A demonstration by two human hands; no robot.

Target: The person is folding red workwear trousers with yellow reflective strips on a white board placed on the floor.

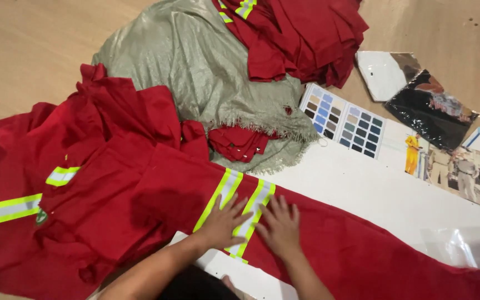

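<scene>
Hands lie flat and open, fingers spread, on the red garment [356, 250] stretched across the white board [362, 189], left hand [220, 222] and right hand [279, 226] side by side pressing its reflective stripes [234, 195], with a colour swatch card [343, 120] beyond them.

The scene is lit warmly and evenly from above. A soft shadow is cast on the red garment [156, 205] left of the hands. Glare is seen on the plastic sleeve [462, 247] at lower right; the upper left corner is slightly blurred.
</scene>
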